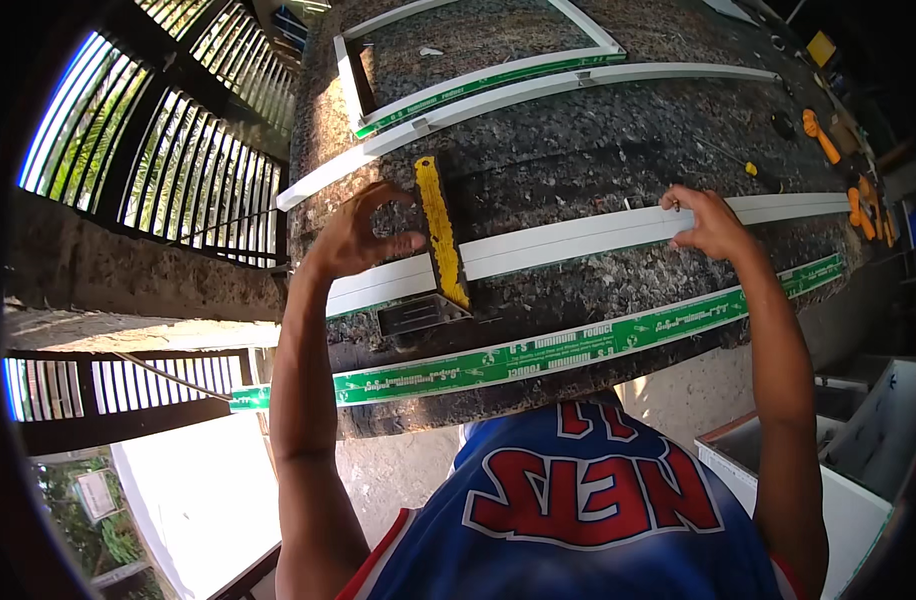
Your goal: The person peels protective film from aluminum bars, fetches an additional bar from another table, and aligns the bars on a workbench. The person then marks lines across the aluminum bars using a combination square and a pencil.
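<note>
A white rectangular frame [498, 74] is seemingly assembled beyond the yellow-bladed, black-stocked square [438, 215]. A long white bar [568, 243] is laid under the square, apparently uncut there. The left hand [353, 232], beside the square, and right hand [716, 225], farther right, are held with digits apart; contact cannot be told.

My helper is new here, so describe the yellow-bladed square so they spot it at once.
On the big dark table, find the white bar beyond the green strip at the near edge. The square lies across that bar, just right of the left hand. Its worn yellow blade and dark handle set it apart from bar and strip alike.
</note>
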`<action>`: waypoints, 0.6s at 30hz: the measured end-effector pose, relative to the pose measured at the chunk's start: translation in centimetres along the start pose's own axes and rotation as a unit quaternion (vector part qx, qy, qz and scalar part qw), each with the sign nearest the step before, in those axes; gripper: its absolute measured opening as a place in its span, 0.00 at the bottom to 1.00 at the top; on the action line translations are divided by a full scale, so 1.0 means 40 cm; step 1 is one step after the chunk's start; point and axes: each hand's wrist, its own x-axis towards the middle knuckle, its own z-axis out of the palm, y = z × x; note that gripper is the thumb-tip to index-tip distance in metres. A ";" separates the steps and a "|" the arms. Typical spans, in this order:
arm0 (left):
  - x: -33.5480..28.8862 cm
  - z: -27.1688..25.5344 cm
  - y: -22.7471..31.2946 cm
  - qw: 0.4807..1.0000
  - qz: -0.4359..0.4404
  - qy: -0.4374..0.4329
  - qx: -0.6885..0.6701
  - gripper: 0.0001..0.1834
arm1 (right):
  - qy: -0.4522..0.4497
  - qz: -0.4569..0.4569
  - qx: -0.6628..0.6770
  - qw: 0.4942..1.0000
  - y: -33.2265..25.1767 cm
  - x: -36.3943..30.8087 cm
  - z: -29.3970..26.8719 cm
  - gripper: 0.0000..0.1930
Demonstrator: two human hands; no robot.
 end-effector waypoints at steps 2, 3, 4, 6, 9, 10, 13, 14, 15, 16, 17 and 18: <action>-0.103 0.059 0.094 0.996 0.013 -0.023 0.079 0.51 | 0.007 -0.026 0.007 1.000 0.031 0.008 0.006 0.28; -0.145 0.090 0.110 0.993 -0.003 -0.018 0.114 0.54 | 0.015 -0.058 0.001 0.998 0.034 0.016 0.009 0.28; -0.176 0.119 0.116 0.989 -0.021 -0.011 0.147 0.57 | 0.021 -0.091 -0.006 0.996 0.021 0.022 0.012 0.28; -0.195 0.150 0.109 0.989 -0.029 0.005 0.144 0.56 | 0.000 -0.060 0.008 0.998 -0.005 0.020 0.005 0.28; -0.190 0.161 0.084 0.992 -0.030 0.030 0.118 0.51 | -0.019 -0.037 -0.006 0.999 -0.027 0.014 -0.001 0.27; -0.189 0.161 0.078 0.992 -0.031 0.032 0.115 0.51 | -0.006 -0.042 -0.007 0.999 -0.030 0.010 0.001 0.27; -0.192 0.170 0.068 0.991 -0.040 0.017 0.130 0.51 | 0.008 -0.058 -0.013 0.998 -0.020 0.007 0.010 0.28; -0.192 0.173 0.068 0.990 -0.039 0.016 0.138 0.51 | 0.011 -0.068 -0.013 0.998 -0.015 0.008 0.012 0.28; -0.192 0.175 0.068 0.988 -0.038 0.015 0.146 0.51 | 0.011 -0.069 -0.013 0.997 -0.012 0.012 0.010 0.28; -0.192 0.176 0.069 0.989 -0.038 0.014 0.146 0.51 | 0.003 -0.062 -0.007 0.998 -0.011 0.012 0.008 0.27; -0.191 0.176 0.069 0.989 -0.031 0.018 0.142 0.51 | -0.005 -0.055 0.000 0.998 -0.012 0.010 0.006 0.27; -0.190 0.176 0.070 0.990 -0.024 0.021 0.138 0.51 | -0.006 -0.055 0.001 0.998 -0.015 0.006 0.006 0.27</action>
